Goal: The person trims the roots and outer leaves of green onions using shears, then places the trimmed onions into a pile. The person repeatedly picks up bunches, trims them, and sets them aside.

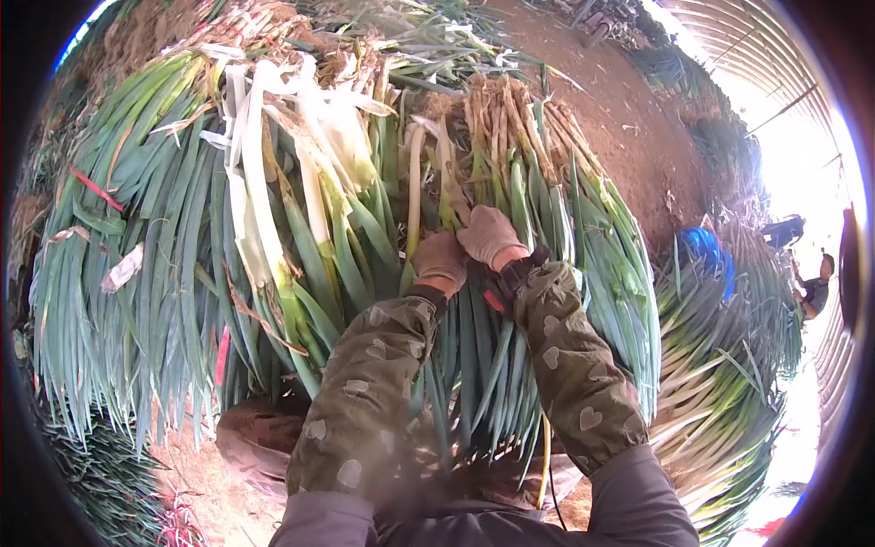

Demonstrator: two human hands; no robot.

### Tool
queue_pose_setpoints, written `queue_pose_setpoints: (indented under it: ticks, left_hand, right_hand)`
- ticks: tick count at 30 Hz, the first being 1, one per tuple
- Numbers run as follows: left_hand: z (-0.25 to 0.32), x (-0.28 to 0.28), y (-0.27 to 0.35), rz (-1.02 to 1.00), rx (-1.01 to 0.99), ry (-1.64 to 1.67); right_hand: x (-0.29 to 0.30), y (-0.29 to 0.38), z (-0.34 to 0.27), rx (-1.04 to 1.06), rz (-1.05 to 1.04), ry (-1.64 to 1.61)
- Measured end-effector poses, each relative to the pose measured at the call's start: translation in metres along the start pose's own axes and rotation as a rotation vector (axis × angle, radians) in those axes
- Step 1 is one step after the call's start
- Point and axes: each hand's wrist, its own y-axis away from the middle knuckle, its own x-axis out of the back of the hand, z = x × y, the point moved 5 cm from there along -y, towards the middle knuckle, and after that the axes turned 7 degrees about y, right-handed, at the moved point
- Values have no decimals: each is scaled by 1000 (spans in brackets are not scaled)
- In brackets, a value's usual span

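Both of my hands wear light fabric gloves and meet over a heap of long green onions. My left hand (439, 256) rests at the base of a pale stalk (415, 184), its fingers curled downward. Touching it on the right, my right hand (491, 236) is bent around a brownish onion stalk (448, 171). Fingertips are partly hidden, so the exact grip of the left is unclear. Peeled white onion stalks (256, 157) lie to the left of my hands. Unpeeled onions with brown roots (506, 123) lie just beyond and to the right.
Green leaves (137, 273) spread widely at left. Bare soil (601, 102) shows at the upper right. More piled onions (704, 383) and a blue bundle (707, 256) are at right, with another person (815, 287) farther off. Pink ties (183, 523) lie at lower left.
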Motion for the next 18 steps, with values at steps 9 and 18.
queue_pose_setpoints:
  ticks: [9, 18]
  left_hand:
    - [-16, -12, -13, 6, 84, 184]
    - [-24, 6, -19, -97, 241, 250]
  right_hand:
    - [4, -71, -7, 16, 14, 39]
    - [20, -95, -14, 103, 62, 27]
